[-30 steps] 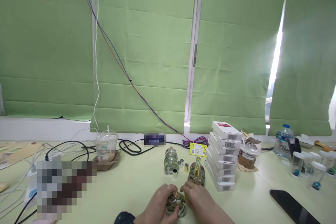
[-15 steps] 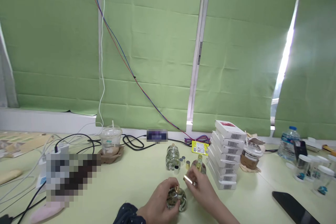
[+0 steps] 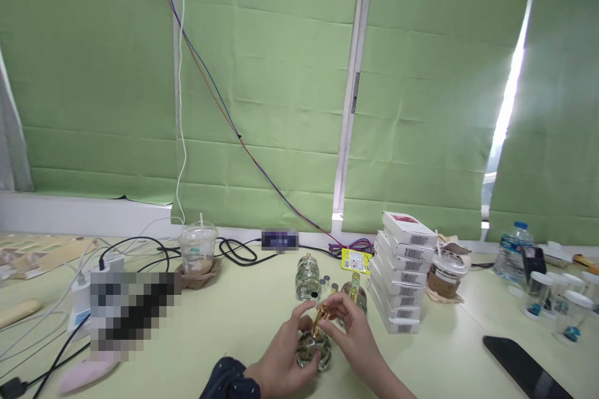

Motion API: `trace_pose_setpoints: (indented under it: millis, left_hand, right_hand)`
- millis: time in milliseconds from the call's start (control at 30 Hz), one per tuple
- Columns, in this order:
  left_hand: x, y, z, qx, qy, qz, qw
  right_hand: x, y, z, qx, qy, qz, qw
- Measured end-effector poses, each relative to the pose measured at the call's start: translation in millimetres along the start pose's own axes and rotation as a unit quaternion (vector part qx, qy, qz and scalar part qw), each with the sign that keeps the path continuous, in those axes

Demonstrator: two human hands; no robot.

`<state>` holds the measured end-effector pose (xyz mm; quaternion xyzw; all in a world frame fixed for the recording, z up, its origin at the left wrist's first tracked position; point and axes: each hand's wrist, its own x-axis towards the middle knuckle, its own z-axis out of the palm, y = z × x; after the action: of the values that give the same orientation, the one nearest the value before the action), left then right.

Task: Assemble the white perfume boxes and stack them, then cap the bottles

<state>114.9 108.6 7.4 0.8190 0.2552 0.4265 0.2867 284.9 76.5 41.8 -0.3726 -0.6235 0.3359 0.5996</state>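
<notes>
A round glass perfume bottle [image 3: 314,350] sits low in the middle of the head view, gripped by my left hand [image 3: 285,355], whose fingers wrap its left side. My right hand [image 3: 349,333] pinches a small gold cap [image 3: 321,313] just above the bottle's neck. Behind them stand two more glass bottles, a clear one [image 3: 307,277] and an amber one with a gold sprayer [image 3: 355,290], with a few small metal caps [image 3: 327,287] between them.
A stack of white boxes [image 3: 403,271] rises to the right, beside a lidded drink cup [image 3: 442,274]. A black phone [image 3: 526,371], small jars [image 3: 536,293] and a water bottle [image 3: 510,255] lie farther right. Cables and a plastic cup [image 3: 199,249] crowd the left.
My right hand lifted off the bottle, picked up a gold cap and brought it over the bottle's neck. The left hand kept its hold. The camera view shifted slightly.
</notes>
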Motion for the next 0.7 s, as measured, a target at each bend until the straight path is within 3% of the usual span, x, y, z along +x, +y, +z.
trace_pose_setpoints:
  millis: [267, 700]
  left_hand:
    - [0.9, 3.6, -3.3, 0.086, 0.015, 0.119, 0.989]
    - [2.3, 6.4, -2.3, 0.089, 0.013, 0.096, 0.991]
  right_hand:
    - [-3.1, -0.2, 4.5, -0.06, -0.045, 0.012, 0.997]
    - [-3.8, 7.7, 2.2, -0.104, -0.054, -0.003, 0.993]
